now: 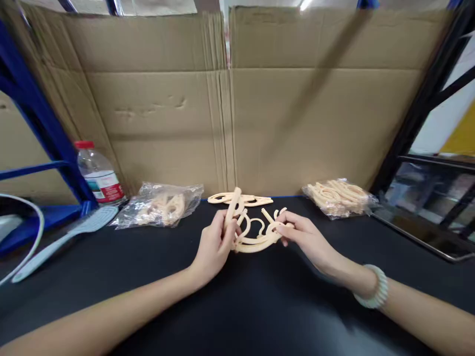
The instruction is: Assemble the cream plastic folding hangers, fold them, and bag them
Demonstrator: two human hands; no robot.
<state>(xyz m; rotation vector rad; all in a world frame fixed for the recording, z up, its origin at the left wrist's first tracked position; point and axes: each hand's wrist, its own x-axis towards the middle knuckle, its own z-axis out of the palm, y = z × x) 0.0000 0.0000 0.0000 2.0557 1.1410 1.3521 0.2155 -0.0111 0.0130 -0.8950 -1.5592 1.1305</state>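
Observation:
Between my two hands, above the black tabletop, is a beige plastic folding clothes hanger [256, 245] with curved arms and a hook. My left hand [215, 242] pinches its left part, where one straight piece sticks upward. On the right side, the fingers of my right hand [306, 237] are closed around the other arm. Just behind, more beige hanger pieces [256, 201] lie flat on the table near the cardboard; the held hanger partly covers them.
A clear plastic bag [159, 205] with beige hangers lies at the left, another filled bag [337, 197] at the right. A bottle with a red cap [100, 173] and a pale blue hairbrush [70, 237] are far left. A cardboard wall [156, 109] closes off the back.

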